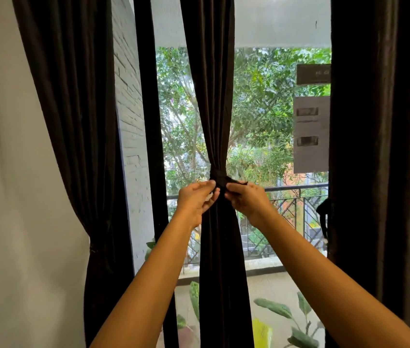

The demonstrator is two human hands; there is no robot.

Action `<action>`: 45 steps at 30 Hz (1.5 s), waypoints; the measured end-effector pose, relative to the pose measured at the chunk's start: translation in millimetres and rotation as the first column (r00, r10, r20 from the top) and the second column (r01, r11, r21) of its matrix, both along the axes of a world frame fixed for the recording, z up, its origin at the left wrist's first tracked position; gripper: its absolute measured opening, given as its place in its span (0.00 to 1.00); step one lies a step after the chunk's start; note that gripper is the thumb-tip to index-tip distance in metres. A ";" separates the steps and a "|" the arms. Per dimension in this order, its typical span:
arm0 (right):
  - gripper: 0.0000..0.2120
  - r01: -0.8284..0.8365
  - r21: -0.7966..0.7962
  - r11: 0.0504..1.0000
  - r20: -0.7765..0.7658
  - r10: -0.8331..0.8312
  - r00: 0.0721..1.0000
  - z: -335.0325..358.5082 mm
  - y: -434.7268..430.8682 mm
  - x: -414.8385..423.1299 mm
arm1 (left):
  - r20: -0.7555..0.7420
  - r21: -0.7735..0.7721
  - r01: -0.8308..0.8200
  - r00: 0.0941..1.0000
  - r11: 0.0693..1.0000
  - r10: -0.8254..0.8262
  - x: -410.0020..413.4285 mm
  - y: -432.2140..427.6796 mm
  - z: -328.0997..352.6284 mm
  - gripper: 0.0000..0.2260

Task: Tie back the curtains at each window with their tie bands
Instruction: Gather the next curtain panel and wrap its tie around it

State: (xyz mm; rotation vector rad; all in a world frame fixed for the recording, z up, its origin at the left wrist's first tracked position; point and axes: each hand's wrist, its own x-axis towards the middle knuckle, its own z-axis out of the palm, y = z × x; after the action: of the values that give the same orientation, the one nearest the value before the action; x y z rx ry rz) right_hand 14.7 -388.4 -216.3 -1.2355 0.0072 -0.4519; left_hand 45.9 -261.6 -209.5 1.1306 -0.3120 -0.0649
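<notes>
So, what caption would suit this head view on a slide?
Tying back: left hand and right hand pinch the tie band cinched round the middle curtain.

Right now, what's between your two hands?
In the head view, the gathered middle curtain and its tie band sit between the left hand and right hand.

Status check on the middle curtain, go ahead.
Left hand and right hand both pinching the tie band. Band wrapped round the gathered middle curtain, ends in hand. Nothing in the way.
</notes>
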 end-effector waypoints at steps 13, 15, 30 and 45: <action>0.17 0.054 -0.233 0.971 -0.048 -0.067 0.997 -5.3 7.6 7.0 | -0.045 0.141 -0.061 0.997 0.988 0.067 -3.5 -4.2 27.0 0.08; 0.16 0.149 -0.315 0.937 -0.007 -0.159 0.987 -7.2 9.3 9.2 | -0.028 0.163 -0.067 0.997 0.984 0.073 -4.0 -4.7 27.9 0.07; 0.15 -0.193 0.756 0.626 -0.018 0.315 0.949 40.7 29.5 -0.6 | 0.041 0.166 -0.124 0.992 0.978 0.119 9.3 -8.6 15.2 0.09; 0.09 -0.194 0.372 0.908 -0.196 0.281 0.939 50.2 23.1 13.1 | 0.090 0.082 -0.080 0.993 0.993 0.072 14.4 7.4 -5.0 0.03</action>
State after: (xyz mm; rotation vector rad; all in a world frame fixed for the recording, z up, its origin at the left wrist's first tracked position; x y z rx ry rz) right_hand 27.8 -365.4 -166.2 -0.9188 0.1402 -0.0722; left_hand 60.3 -254.2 -214.5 1.2312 -0.3459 0.0385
